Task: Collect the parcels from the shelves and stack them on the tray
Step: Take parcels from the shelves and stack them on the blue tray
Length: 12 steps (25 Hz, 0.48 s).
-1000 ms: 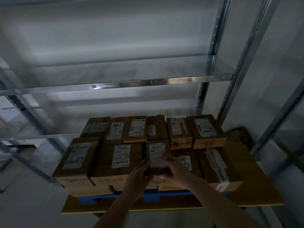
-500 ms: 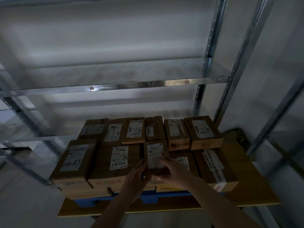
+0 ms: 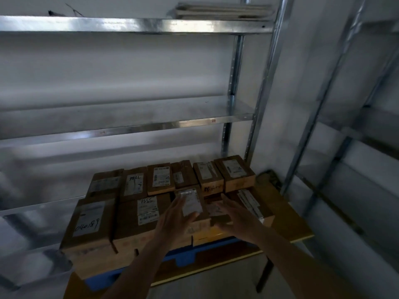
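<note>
Two bare hands reach out over a pile of brown parcels on a blue tray point(image 3: 185, 258). The tray sits on a wooden table point(image 3: 287, 223) in front of grey metal shelves point(image 3: 129, 128). The left hand point(image 3: 177, 216) has its fingers spread wide and is not holding anything; its fingertips lie beside the small parcel point(image 3: 191, 203) with a white label in the middle of the near row. The right hand point(image 3: 235, 216) is open too, with fingers spread, just to the right of that same small parcel and over the box next to it. The hands are blurry, so you cannot tell if they touch the cardboard. At the near left is a big box with 040189 point(image 3: 88, 223) written on its label. Next to it on the right is a box with a barcode label point(image 3: 148, 209). The far row has six smaller boxes side by side, and the far right one point(image 3: 234, 172) sits by a shelf post. Some flat pale things point(image 3: 224, 10) lie on the top shelf
</note>
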Motion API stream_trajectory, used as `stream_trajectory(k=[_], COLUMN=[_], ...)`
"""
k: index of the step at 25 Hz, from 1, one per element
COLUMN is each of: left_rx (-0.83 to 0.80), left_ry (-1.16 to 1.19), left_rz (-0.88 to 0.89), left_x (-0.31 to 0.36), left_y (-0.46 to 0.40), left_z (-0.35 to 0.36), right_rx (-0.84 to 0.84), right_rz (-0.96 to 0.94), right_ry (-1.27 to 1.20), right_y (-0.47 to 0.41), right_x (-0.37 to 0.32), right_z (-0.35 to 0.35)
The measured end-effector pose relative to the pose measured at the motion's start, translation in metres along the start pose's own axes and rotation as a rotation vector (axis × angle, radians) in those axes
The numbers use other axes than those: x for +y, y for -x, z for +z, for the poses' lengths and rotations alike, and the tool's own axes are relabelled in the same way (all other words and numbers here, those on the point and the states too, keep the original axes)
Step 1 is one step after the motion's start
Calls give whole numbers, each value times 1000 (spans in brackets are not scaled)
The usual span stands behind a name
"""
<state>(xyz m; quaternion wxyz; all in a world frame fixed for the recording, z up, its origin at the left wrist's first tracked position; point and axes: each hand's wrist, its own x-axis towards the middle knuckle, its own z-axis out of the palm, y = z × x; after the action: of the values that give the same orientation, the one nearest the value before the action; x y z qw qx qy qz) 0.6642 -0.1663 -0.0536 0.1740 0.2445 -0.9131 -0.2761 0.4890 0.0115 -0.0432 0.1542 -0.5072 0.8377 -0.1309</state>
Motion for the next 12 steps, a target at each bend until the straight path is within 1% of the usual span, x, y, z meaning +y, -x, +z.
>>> stream_trajectory(k=[2, 4, 6, 8, 10, 12], left_rx=[-34, -40, -28, -48, -104, -184], left_ry=[-8, 23, 85, 132, 159, 195], left_rz=[0, 46, 135, 241, 304, 350], left_x=[21, 48, 84, 125, 157, 196], left_y=[7, 18, 25, 33, 37, 43], left_z=[-2, -6, -9, -7, 3, 16], right_rx=[7, 45, 93, 145, 173, 215], right_rz=[48, 104, 154, 225, 273, 346], right_ry=[12, 12, 9, 25, 82, 88], right_y=[32, 73, 114, 158, 195, 244], right_x=[0, -3, -4, -4, -1, 11], right_z=[-14, -30, -49, -72, -92, -106])
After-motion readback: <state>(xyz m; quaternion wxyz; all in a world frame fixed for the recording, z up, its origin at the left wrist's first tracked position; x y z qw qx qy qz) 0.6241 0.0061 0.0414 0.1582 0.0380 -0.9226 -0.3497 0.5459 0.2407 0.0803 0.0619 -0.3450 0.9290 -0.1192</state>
